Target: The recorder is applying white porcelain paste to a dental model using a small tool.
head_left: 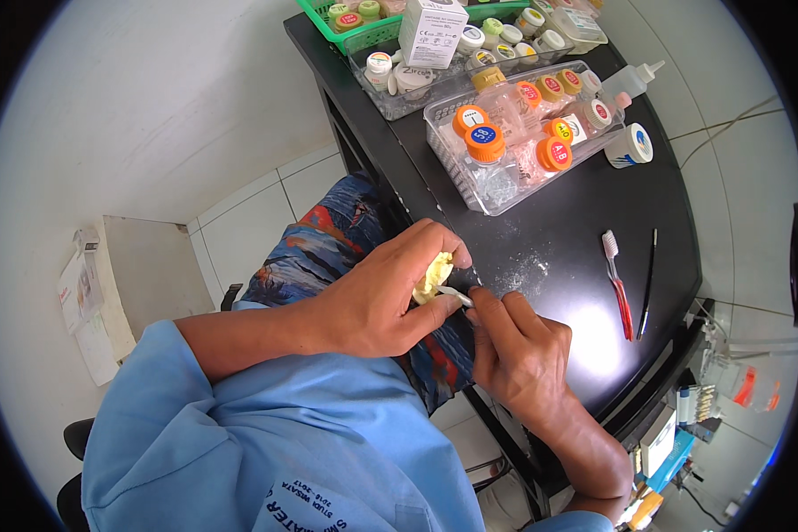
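I see the yellow lump [432, 277] just right of the centre of my view, with the left hand [377, 297] closed round it, fingers and thumb curled, near the edge of the desk [559, 213]. The right hand [525, 353] pinches a thin tool [457, 296], its tip seeming to meet the lump at about 4 o'clock. My main worry is a slip: too much push could skid the tip into the left thumb, lying at 6 o'clock, right beside it. Hard pressure could also chip the lump, if brittle. A loosened left grip could drop it past the edge. Powder [528, 270] toward 3 o'clock could make fingers slippery.
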`<state>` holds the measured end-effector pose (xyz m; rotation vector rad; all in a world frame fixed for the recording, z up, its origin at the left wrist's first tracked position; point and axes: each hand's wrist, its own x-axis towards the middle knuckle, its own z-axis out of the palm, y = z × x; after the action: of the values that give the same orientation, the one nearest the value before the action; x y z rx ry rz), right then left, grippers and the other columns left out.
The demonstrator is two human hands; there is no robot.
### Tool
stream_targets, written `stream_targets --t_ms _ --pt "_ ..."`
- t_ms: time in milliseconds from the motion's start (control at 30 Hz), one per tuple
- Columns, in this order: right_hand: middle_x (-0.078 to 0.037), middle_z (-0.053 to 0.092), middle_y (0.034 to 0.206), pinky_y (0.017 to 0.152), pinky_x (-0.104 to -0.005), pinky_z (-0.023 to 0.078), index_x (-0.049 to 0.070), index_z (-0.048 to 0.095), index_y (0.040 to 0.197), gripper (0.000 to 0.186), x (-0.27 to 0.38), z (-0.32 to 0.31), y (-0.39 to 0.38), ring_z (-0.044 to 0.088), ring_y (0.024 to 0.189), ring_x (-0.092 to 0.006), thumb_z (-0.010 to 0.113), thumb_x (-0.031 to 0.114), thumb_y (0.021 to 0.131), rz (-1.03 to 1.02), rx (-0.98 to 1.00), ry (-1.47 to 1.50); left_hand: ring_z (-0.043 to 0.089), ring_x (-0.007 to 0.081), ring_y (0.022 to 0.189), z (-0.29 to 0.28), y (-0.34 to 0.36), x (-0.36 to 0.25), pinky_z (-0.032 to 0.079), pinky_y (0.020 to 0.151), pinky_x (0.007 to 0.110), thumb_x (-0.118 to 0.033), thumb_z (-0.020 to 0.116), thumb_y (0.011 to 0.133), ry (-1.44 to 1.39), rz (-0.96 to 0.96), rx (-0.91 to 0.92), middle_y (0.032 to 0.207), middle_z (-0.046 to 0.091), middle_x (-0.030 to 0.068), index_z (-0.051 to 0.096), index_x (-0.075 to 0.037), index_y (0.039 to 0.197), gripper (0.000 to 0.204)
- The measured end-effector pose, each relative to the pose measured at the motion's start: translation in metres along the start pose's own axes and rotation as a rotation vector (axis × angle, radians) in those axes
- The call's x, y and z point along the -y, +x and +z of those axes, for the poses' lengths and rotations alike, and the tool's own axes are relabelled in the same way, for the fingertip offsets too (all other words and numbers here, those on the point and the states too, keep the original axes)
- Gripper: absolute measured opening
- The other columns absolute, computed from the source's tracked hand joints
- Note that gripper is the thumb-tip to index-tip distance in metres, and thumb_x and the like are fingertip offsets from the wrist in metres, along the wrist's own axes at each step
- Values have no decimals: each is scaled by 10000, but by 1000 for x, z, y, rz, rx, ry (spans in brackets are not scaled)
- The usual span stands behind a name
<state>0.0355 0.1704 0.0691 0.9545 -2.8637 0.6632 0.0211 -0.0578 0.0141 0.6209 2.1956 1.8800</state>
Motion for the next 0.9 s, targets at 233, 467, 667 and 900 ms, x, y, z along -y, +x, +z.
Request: stream_targets --t_ms 233,467,667,900 --pt "-83 574 797 485 -401 479 23 744 1167 275 -1 2 0 607 518 -290 800 10 899 10 5 20 636 202 1083 0 1 -1 510 963 346 15 719 964 -44 -28 1 1187 600 126 553 1 1290 366" --pt "-77 569 796 483 -400 475 17 743 1182 303 2 -1 1 586 509 -270 807 11 886 -6 -15 -65 623 162 1077 1 1 1 511 940 329 15 717 985 -50 -12 8 1170 608 112 557 3 1281 336" --pt "-32 551 796 475 -348 484 4 749 1235 374 -4 2 0 640 559 -177 809 139 891 -90 -43 -194 617 128 1011 0 1 -2 516 897 312 8 715 1003 -80 -58 2 1116 631 86 566 -5 1262 299" --pt "-23 534 790 478 -337 489 0 755 1254 398 -6 3 0 636 579 -153 810 167 896 -136 -64 -275 623 130 993 -1 1 -3 520 887 316 7 713 1008 -67 -58 3 1110 637 86 566 -10 1255 288"
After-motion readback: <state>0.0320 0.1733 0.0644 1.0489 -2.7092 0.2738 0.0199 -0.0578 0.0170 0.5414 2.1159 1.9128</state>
